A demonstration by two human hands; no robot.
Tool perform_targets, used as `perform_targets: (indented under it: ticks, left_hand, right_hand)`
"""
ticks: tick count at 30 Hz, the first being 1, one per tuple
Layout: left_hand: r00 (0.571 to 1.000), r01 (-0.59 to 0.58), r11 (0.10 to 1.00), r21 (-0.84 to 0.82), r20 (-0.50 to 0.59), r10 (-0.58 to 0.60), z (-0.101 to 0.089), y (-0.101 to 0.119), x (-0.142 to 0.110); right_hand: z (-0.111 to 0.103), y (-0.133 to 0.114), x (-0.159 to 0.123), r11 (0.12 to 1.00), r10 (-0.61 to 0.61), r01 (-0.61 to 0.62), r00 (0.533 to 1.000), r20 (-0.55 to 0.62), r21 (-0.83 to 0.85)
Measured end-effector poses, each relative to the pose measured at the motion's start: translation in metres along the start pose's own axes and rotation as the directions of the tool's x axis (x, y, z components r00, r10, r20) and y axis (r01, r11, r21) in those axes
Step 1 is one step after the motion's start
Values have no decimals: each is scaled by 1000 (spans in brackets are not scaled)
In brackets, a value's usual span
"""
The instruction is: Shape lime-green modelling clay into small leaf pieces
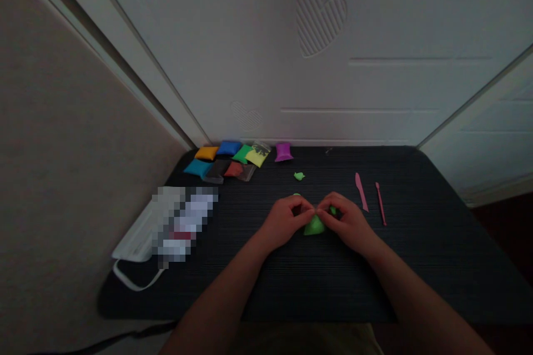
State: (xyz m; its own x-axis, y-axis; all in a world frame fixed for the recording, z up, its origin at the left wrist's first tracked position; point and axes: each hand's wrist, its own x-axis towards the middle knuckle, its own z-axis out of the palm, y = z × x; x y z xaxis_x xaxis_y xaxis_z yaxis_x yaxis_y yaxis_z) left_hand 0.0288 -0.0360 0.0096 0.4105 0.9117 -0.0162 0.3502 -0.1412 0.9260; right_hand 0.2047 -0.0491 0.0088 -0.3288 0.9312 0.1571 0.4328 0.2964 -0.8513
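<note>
My left hand (287,219) and my right hand (345,219) meet at the middle of the table, thumbs and forefingers pinched together. Between their fingertips is the top of a light green clay packet (315,227), its lower part hanging below the fingers. More green shows by the right fingers (333,209), partly hidden. Just beyond my left hand a sliver of green (296,194) peeks out. Farther back lies a small light green clay piece (298,176).
Coloured clay packets (207,153) lie in a group at the back left, with a purple packet (283,151) beside them. A pink plastic knife (361,191) and a thin pink modelling tool (380,203) rest on the right. A white strapped item (144,227), partly blurred, lies left. A door (233,39) stands behind.
</note>
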Motion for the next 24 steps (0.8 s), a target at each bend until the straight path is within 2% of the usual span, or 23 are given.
perform_targets:
  ticks: [5,11,18,24]
  left_hand:
    - [999,19,1000,-9,38,-19,-8,-2,2]
    - [999,13,1000,-4,-39,-13,-12,-2,3]
    - [993,-48,991,126,-105,61,-7,-1,2]
    - [996,-83,993,89,-25,86,-7,1,1]
  right_hand:
    - [0,2,0,1000,-5,6,1000,-25,26]
    - [-1,3,3,994,71,-69,997,-25,86]
    - [-5,7,3,992,88,-84,995,-42,91]
    - [-3,3,0,992,70,-68,997,-14,107]
